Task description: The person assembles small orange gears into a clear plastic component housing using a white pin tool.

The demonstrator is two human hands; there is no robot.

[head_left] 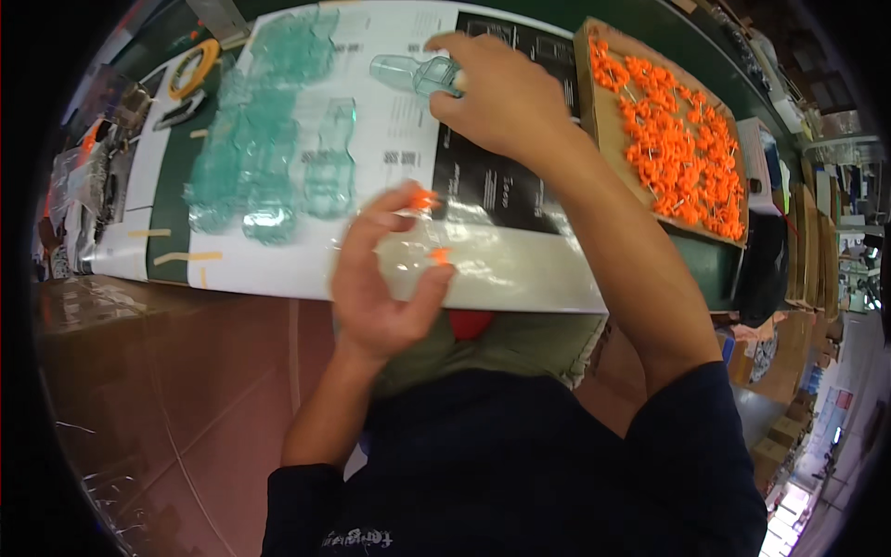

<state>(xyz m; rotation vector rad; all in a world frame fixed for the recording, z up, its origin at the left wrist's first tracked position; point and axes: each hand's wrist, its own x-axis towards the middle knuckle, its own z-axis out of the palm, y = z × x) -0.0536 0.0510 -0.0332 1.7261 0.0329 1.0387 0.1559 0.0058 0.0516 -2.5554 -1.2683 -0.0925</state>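
A clear blister shell (408,72) is gripped by the right hand (501,93), orange pieces (425,200) are pinched in the left hand (380,278), a shell stack (269,139) is done, and a boxful of orange parts (677,139) remains.

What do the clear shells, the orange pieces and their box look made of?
Clear shells: thin see-through plastic, glossy, greenish tint; the sheet below shows through them. Orange pieces: likely moulded plastic, evenly bright colour; some seem to have thin metal pins, too small to confirm. Box: brown cardboard, matte, raw cut edge. The left hand holds an orange piece; the right hand holds a clear shell.

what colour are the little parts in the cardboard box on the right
Bright orange parts, clearest in the head view.
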